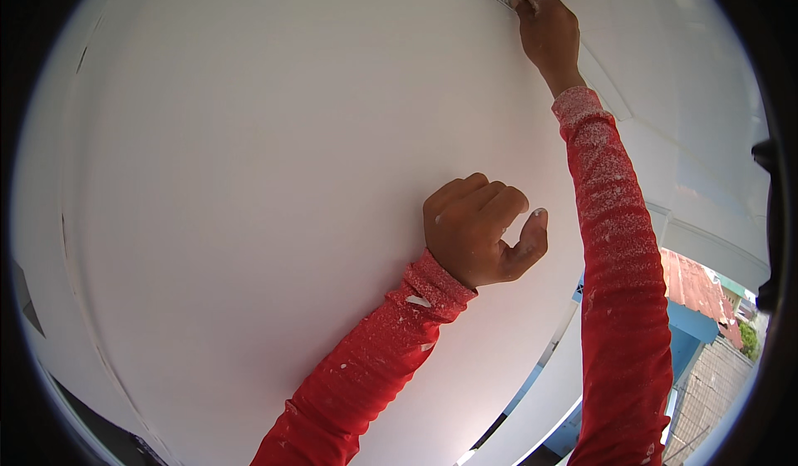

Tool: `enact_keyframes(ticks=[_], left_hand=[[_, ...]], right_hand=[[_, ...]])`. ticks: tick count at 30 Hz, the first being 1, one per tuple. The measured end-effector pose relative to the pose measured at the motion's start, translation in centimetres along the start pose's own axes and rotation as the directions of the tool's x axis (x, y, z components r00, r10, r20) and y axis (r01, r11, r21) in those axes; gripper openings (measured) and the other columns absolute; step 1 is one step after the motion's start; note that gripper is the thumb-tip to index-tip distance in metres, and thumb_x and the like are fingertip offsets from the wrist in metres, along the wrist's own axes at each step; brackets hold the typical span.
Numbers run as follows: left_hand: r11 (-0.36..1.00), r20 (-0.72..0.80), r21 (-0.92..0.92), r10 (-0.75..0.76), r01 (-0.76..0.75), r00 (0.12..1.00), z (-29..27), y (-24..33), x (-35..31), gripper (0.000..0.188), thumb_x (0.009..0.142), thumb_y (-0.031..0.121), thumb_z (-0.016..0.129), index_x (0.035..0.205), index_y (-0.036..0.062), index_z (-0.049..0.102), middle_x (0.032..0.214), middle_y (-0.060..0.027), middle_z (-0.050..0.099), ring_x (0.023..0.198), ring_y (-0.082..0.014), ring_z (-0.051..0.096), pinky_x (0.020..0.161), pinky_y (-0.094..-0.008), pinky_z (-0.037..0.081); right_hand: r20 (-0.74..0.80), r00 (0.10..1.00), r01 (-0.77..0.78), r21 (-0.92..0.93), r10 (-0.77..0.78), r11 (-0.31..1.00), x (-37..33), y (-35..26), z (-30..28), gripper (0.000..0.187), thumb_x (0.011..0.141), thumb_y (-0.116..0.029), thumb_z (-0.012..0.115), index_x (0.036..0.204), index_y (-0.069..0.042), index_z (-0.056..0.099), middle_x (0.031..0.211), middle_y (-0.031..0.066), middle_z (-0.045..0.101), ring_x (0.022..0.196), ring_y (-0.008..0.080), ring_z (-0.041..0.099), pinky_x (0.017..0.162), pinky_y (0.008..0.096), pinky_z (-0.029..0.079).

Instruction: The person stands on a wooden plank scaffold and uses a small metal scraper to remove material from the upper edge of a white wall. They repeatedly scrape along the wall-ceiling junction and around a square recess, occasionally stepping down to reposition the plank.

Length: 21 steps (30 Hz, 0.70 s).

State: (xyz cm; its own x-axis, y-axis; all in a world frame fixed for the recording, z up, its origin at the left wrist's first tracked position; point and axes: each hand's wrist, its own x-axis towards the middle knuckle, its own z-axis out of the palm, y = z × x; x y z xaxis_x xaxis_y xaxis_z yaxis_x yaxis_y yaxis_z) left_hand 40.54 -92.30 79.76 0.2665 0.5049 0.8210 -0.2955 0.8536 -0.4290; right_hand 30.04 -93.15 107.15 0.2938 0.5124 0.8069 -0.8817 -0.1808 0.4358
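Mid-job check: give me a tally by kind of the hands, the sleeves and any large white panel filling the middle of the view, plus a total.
Left hand and right hand: 2 hands
Left red sleeve and right red sleeve: 2 sleeves
Large white panel: 1 panel
Total: 5

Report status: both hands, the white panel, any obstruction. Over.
Right hand at upper-right edge of white panel, fingers bunched, grip contents unclear. Left hand half-curled in front of panel, seemingly empty. Nothing seen blocking either hand.
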Motion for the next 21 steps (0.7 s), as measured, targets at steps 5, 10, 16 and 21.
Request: enact_keyframes(ticks=[5, 10, 16, 21], left_hand=[[1.0, 0.002, 0.008, 0.01, -0.01, 1.0, -0.1, 0.0, 0.0, 0.015, 0.07, 0.007, 0.074, 0.069, 0.0107, 0.06, 0.052, 0.0013, 0.049, 0.044, -0.0146, 0.045, 0.044, -0.0278, 0.035], [1.0, 0.008, 0.01, -0.023, 0.023, 1.0, -0.2, -0.2, 0.2, 0.016, 0.071, 0.007, 0.075, 0.069, 0.0111, 0.059, 0.052, 0.0017, 0.049, 0.044, -0.0144, 0.045, 0.044, -0.0278, 0.035], [1.0, -0.006, -0.004, -0.02, 0.02, 1.0, 0.0, -0.4, 0.2, 0.015, 0.072, 0.008, 0.074, 0.069, 0.0113, 0.059, 0.052, 0.0018, 0.049, 0.044, -0.0143, 0.044, 0.043, -0.0281, 0.034], [1.0, 0.014, 0.006, -0.009, 0.009, 1.0, 0.3, -0.3, 0.1, 0.015, 0.072, 0.007, 0.074, 0.069, 0.0114, 0.059, 0.052, 0.0016, 0.05, 0.044, -0.0144, 0.044, 0.043, -0.028, 0.034]], right_hand=[[-0.065, 0.99, 0.12, -0.027, -0.122, 0.992, 0.0, -0.8, 0.2, 0.024, 0.096, -0.025, 0.064, 0.11, -0.01, 0.076, 0.108, 0.0102, 0.075, 0.098, 0.0308, 0.071, 0.089, 0.0396, 0.055], [-0.01, 0.996, -0.09, 0.048, 0.09, 0.995, 0.4, -0.3, 0.6, 0.023, 0.096, -0.023, 0.063, 0.11, -0.011, 0.076, 0.11, 0.0099, 0.074, 0.097, 0.033, 0.071, 0.089, 0.0411, 0.056], [-0.012, 0.999, 0.04, -0.008, -0.041, 0.999, 0.7, -0.1, 0.8, 0.022, 0.097, -0.023, 0.063, 0.11, -0.011, 0.076, 0.11, 0.0091, 0.075, 0.099, 0.0315, 0.071, 0.09, 0.0403, 0.055], [0.065, 0.996, 0.07, -0.039, -0.068, 0.997, 0.7, -0.5, 1.1, 0.023, 0.096, -0.023, 0.063, 0.11, -0.01, 0.076, 0.11, 0.0088, 0.075, 0.098, 0.0306, 0.071, 0.09, 0.04, 0.056]])
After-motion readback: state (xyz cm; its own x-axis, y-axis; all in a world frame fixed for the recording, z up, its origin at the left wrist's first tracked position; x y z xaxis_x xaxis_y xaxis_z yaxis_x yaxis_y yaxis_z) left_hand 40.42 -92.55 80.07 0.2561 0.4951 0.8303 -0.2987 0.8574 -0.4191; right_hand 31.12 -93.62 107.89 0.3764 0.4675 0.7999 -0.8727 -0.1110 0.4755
